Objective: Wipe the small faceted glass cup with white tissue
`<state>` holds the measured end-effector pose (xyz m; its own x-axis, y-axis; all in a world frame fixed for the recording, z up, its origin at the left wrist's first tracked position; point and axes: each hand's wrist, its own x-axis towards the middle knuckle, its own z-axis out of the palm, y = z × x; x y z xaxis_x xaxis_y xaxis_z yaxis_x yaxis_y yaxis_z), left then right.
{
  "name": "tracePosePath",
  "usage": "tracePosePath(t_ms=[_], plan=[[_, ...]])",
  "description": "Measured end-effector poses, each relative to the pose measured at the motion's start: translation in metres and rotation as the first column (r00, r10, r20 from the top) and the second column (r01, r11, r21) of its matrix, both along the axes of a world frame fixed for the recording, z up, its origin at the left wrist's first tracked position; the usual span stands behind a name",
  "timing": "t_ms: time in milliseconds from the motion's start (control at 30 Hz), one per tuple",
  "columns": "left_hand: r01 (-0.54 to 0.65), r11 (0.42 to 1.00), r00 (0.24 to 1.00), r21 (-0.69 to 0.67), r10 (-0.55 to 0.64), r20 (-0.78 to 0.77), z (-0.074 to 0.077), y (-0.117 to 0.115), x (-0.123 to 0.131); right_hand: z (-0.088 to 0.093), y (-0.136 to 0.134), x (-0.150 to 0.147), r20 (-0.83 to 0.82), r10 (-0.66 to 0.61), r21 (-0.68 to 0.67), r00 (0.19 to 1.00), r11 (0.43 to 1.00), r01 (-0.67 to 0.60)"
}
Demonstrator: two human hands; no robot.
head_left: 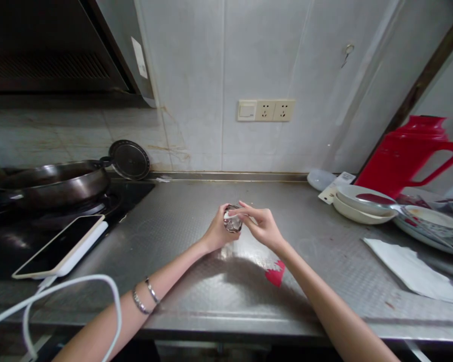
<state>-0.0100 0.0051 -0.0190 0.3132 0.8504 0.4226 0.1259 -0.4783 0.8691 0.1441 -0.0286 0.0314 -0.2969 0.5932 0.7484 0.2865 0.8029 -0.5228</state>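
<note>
Over the middle of the steel counter, my left hand is closed around a small round glass. The glass looks clear with a dark, patterned rim, and its mouth faces me. My right hand reaches in from the right with its fingertips at the mouth of the glass. A small white piece, perhaps tissue, shows at those fingertips and the glass's left edge. Its full shape is hidden by the fingers. A torn red scrap lies on the counter below my right wrist.
A phone on a white power bank with a cable lies at left, by the stove and a steel pan. At right are stacked bowls, a red thermos jug, plates and a white paper sheet.
</note>
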Motion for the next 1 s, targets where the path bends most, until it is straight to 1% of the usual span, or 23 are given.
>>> tracePosePath(t_ms=[67,133,167,200,267,367,467,567,633,700,767,800,833,867,933,1000], plan=[[0.024,1.000,1.000,0.009,-0.024,0.007,0.004,-0.003,0.000,-0.002,0.003,0.001,-0.093,-0.092,-0.042,0.991,0.995,0.089],[0.044,0.999,0.999,0.027,-0.044,0.000,0.009,-0.006,0.000,-0.006,0.008,0.001,-0.165,-0.218,-0.049,0.962,0.976,0.213],[0.049,0.998,0.999,0.031,-0.048,-0.009,0.010,-0.008,-0.001,-0.008,0.010,0.002,-0.169,-0.260,-0.042,0.951,0.966,0.256],[0.053,0.998,0.998,0.032,-0.052,-0.025,0.011,-0.009,0.000,-0.009,0.011,0.002,-0.146,-0.275,-0.026,0.950,0.961,0.275],[0.065,0.997,0.996,0.030,-0.063,-0.068,0.012,-0.011,0.000,-0.009,0.012,0.003,-0.058,-0.232,0.029,0.971,0.972,0.234],[0.082,0.995,0.991,0.055,-0.076,-0.112,0.009,-0.012,0.001,-0.006,0.009,0.002,0.065,-0.108,0.100,0.992,0.990,0.101],[0.093,0.993,0.991,0.078,-0.085,-0.102,0.005,-0.008,0.002,-0.001,0.002,0.001,0.113,-0.043,0.131,0.993,0.991,0.028],[0.076,0.997,0.994,0.031,-0.073,-0.087,0.002,-0.004,0.001,0.002,-0.003,-0.002,0.094,-0.003,0.092,0.996,0.996,-0.006],[0.067,0.998,0.997,-0.004,-0.067,-0.035,0.002,-0.002,0.000,0.002,-0.003,-0.002,0.014,-0.029,0.025,0.999,0.999,0.029],[0.088,0.995,0.996,-0.037,-0.087,0.036,0.005,-0.004,0.000,0.000,0.000,0.000,-0.113,-0.137,-0.045,0.984,0.990,0.133],[0.109,0.991,0.991,-0.082,-0.101,0.092,0.009,-0.008,0.000,-0.002,0.006,0.003,-0.220,-0.268,-0.103,0.938,0.962,0.251],[0.116,0.987,0.989,-0.107,-0.105,0.109,0.010,-0.010,0.001,-0.003,0.008,0.004,-0.246,-0.308,-0.127,0.919,0.950,0.285],[0.125,0.984,0.987,-0.125,-0.110,0.118,0.012,-0.011,0.001,-0.005,0.011,0.005,-0.250,-0.321,-0.150,0.914,0.945,0.290],[0.133,0.982,0.985,-0.132,-0.116,0.127,0.013,-0.013,0.001,-0.006,0.013,0.005,-0.237,-0.306,-0.173,0.922,0.947,0.271],[0.151,0.981,0.980,-0.119,-0.132,0.151,0.013,-0.015,0.002,-0.008,0.014,0.003,-0.198,-0.242,-0.201,0.950,0.959,0.202],[0.159,0.983,0.974,-0.091,-0.141,0.174,0.013,-0.015,0.003,-0.010,0.013,0.000,-0.182,-0.193,-0.190,0.964,0.969,0.159]])
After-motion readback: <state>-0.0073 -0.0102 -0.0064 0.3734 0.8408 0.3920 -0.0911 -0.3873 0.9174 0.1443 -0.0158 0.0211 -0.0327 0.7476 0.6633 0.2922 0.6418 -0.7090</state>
